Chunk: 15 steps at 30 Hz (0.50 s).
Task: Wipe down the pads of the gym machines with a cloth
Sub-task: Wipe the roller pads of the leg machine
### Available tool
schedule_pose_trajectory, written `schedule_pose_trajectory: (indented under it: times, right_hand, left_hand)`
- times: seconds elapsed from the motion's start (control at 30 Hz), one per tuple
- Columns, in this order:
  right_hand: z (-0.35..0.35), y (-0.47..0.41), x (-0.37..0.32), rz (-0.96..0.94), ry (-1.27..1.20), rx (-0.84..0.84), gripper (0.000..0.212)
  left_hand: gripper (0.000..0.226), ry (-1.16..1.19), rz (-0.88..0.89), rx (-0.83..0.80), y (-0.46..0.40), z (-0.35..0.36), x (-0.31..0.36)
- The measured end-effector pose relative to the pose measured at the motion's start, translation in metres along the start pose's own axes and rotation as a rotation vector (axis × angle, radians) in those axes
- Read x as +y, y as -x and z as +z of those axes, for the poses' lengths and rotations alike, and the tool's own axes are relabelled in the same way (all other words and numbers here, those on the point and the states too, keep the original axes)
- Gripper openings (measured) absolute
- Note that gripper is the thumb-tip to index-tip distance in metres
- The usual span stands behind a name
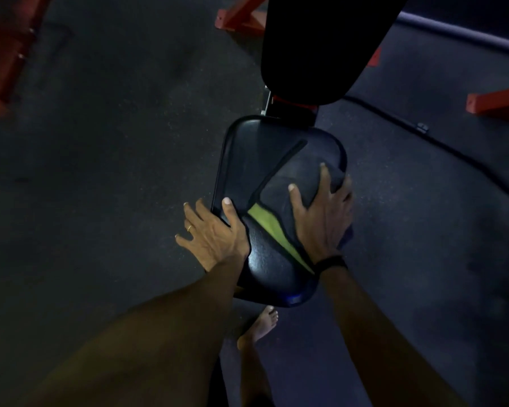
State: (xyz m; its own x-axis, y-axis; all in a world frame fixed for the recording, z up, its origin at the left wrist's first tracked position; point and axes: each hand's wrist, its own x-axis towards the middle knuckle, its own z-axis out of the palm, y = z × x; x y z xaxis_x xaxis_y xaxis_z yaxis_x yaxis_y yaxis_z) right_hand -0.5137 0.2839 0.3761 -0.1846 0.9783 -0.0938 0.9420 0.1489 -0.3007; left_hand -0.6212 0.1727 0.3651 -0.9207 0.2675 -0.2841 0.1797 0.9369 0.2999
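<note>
A black padded seat (pixel 247 148) of a gym bench fills the middle of the head view. A dark cloth with a yellow-green underside (pixel 282 198) lies spread over its right half. My right hand (pixel 321 212) presses flat on the cloth, fingers spread, with the outer fingers over the seat's right edge. My left hand (pixel 212 230) grips the seat's left edge, thumb on top and fingers down the side. The black back pad (pixel 315 45) rises beyond the seat.
Dark rubber flooring surrounds the bench. Red steel frame feet stand at the top middle (pixel 241 19), right (pixel 497 102) and left (pixel 3 63). A black cable (pixel 441 145) runs across the floor on the right. My bare foot (pixel 262 324) is below the seat.
</note>
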Motion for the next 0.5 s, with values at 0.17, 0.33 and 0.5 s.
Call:
schedule_pose_trajectory:
  times: [0.17,0.33,0.5]
  right_hand:
    - [0.004,-0.089,-0.014,0.114,-0.07,-0.03,0.069]
    - [0.004,-0.106,-0.014,0.111,-0.094,-0.057,0.064]
    - [0.002,-0.001,0.013,0.073,-0.252,0.061,0.061]
  left_hand:
    - [0.082,-0.009,0.007,0.005,-0.001,0.002,0.0]
    - [0.082,-0.023,0.008,-0.003,-0.001,0.001,0.0]
    - [0.081,-0.026,0.012,0.001,-0.001,0.001,0.0]
